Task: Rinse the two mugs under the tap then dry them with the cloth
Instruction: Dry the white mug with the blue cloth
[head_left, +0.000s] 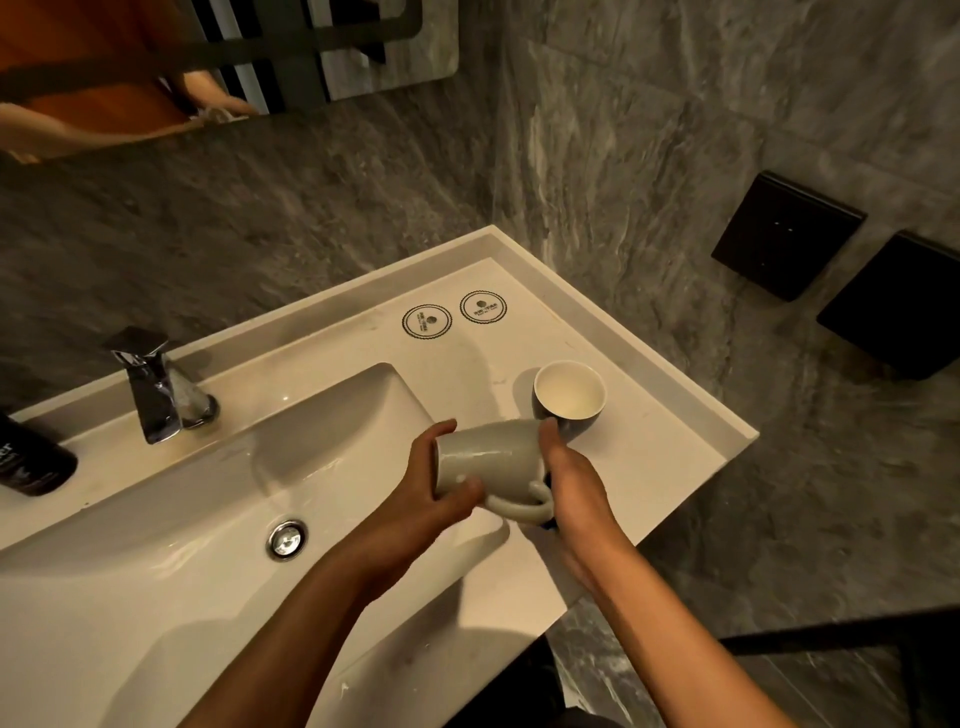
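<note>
Head view looks down on a white sink (156, 597) set in a desk (649, 447) against grey stone walls. Both hands hold a white mug (488, 462) on its side above the sink's right edge, its handle (524, 506) pointing down toward the camera. The left hand (431, 488) grips the mug's left end, fingers curled over the top and thumb underneath. The right hand (571, 478) holds the right end, fingers wrapped round it near the handle. A second mug (569, 397), dark outside and white inside, stands upright on the desk just behind the right hand. Two round coasters (454, 314) lie side by side farther back. A chrome tap (156, 387) stands at the sink's rear left, with no water visible, and a dark bottle (28, 460) sits at the left edge. A drain plug (287, 538) shows in the basin.
</note>
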